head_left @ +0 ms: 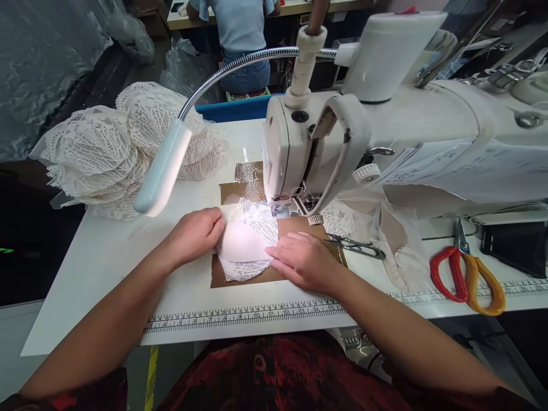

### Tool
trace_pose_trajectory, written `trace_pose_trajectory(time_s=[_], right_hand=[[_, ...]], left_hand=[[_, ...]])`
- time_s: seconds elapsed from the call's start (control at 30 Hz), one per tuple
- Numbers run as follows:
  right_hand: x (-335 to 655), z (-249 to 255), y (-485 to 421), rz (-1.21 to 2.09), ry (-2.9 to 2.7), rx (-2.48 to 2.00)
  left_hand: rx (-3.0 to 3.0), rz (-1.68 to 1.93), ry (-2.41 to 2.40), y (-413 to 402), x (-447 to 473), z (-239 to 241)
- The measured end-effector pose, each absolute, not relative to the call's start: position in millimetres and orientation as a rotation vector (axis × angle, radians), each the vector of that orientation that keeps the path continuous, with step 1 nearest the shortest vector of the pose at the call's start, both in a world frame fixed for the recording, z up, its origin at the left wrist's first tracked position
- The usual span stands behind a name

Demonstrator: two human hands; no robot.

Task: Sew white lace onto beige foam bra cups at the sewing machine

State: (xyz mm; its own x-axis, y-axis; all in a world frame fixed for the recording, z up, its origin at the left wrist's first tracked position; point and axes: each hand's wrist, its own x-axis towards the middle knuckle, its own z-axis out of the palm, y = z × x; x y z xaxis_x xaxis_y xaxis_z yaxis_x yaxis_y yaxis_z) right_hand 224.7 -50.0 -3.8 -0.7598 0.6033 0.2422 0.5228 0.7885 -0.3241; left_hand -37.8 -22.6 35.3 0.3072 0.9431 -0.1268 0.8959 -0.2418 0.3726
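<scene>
A white lace bra cup (244,242) lies under the needle end of a sewing machine (282,154), lit brightly by its lamp. My left hand (197,231) pinches the cup's left edge between thumb and curled fingers. On the right edge rests my right hand (303,260), its fingers stretched out and lying on the fabric. Close beside the right hand's knuckles is a pair of dark thread snips (355,246). Beneath the cup, brown tape (222,279) covers part of the white table. The presser foot area is partly hidden by the machine head.
Stacked lace cups (94,148) stand at the back left, behind a bendable lamp (165,165). More lace pieces (394,245) lie right of the needle. Red-and-yellow-handled scissors (466,279) rest near the right edge. A ruler strip (244,317) runs along the front. Another person (242,34) sits beyond.
</scene>
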Motion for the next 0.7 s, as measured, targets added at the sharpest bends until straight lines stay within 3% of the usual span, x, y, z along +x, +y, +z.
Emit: trace_pose_trajectory(time_s=[0.13, 0.3, 0.7], right_hand=[[224, -4, -51, 0.35, -2.664, -0.861], [223, -4, -51, 0.38, -2.65, -0.846], [228, -6, -44, 0.303, -2.487, -1.021]], left_hand=[[1.549, 0.611, 1.381, -31, -33, 25], [1.078, 0.574, 1.13, -34, -13, 23], [1.12, 0.599, 1.167, -30, -14, 15]])
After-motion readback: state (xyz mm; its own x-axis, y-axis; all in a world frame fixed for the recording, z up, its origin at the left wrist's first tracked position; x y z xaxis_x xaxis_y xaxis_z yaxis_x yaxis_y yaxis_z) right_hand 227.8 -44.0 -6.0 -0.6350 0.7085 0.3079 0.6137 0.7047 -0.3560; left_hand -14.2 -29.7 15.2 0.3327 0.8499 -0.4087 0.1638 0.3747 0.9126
